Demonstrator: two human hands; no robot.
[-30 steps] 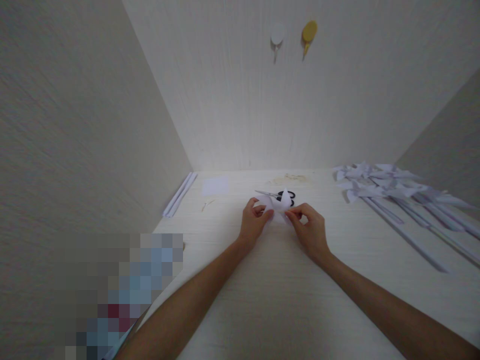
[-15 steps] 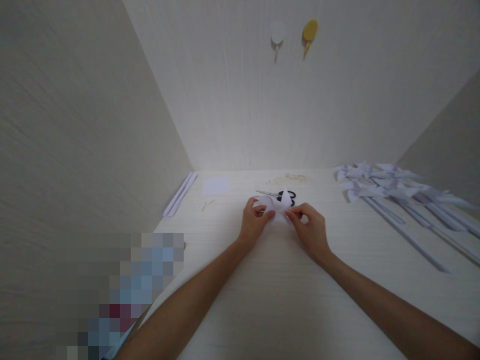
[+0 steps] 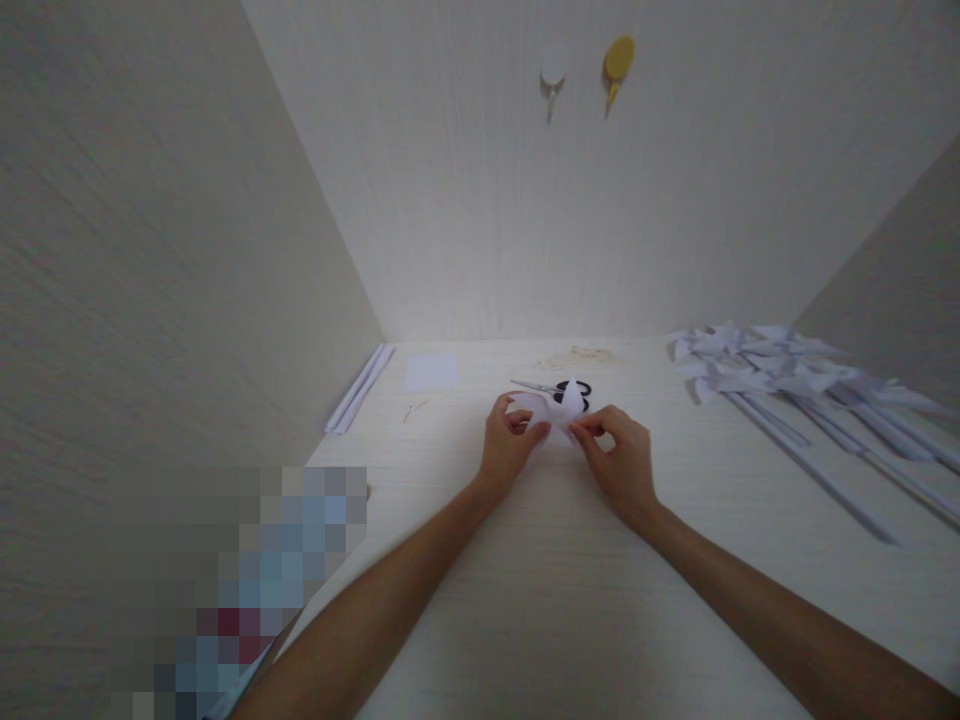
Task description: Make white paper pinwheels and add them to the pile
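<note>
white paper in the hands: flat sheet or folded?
Folded. The white paper curls up into raised flaps between the left hand and right hand, both pinching it, with the scissors just behind.

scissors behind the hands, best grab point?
Probably the black handles, approached from the right. The scissors lie flat on the table, blades pointing left, handles partly hidden by the white paper held by the left hand and right hand.

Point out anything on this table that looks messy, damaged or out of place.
Only a faint brownish smear on the table behind the scissors stands out. The paper pinwheels lie in a loose pile at the right.
</note>
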